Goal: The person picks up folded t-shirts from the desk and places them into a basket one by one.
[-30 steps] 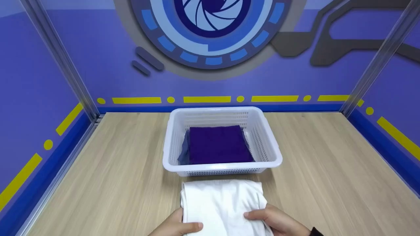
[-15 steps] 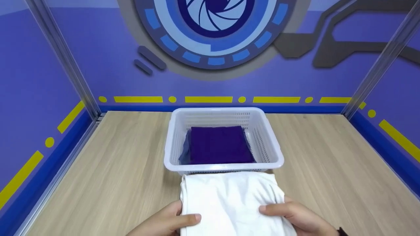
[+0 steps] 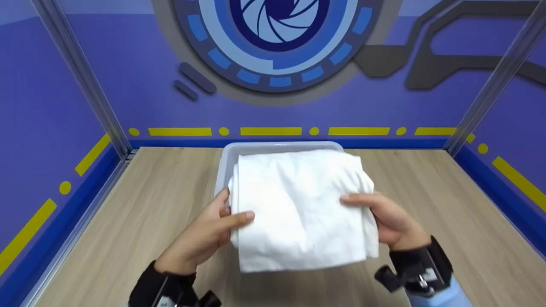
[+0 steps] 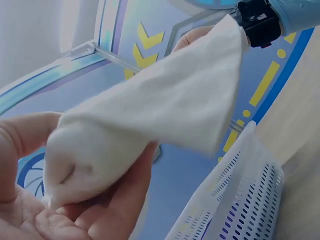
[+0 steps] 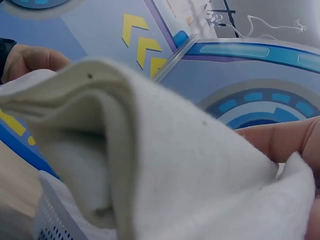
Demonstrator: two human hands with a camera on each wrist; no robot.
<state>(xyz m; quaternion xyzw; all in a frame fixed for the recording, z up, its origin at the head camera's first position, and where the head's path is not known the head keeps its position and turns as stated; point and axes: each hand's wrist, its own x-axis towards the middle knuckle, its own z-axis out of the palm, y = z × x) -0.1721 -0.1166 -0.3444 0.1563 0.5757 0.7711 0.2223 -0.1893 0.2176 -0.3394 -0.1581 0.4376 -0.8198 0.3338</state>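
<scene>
Folded white cloth [image 3: 298, 209] held up in the air above a white basket [image 3: 273, 147], hiding most of it. Left hand [image 3: 204, 234] gripping the cloth's left edge, thumb on top, fingers curled beneath. Right hand [image 3: 384, 217] gripping the right edge likewise. Basket standing on a wooden table [image 3: 448, 213], near a purple back wall [image 3: 128, 85].

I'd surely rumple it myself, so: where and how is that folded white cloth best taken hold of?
Probably by its two side edges, one hand from each side, as here: the left hand and right hand pinch the folded white cloth, thumbs on top, fingers beneath. It is a soft, flat stack, so support on both sides likely keeps the layers together above the basket.
</scene>
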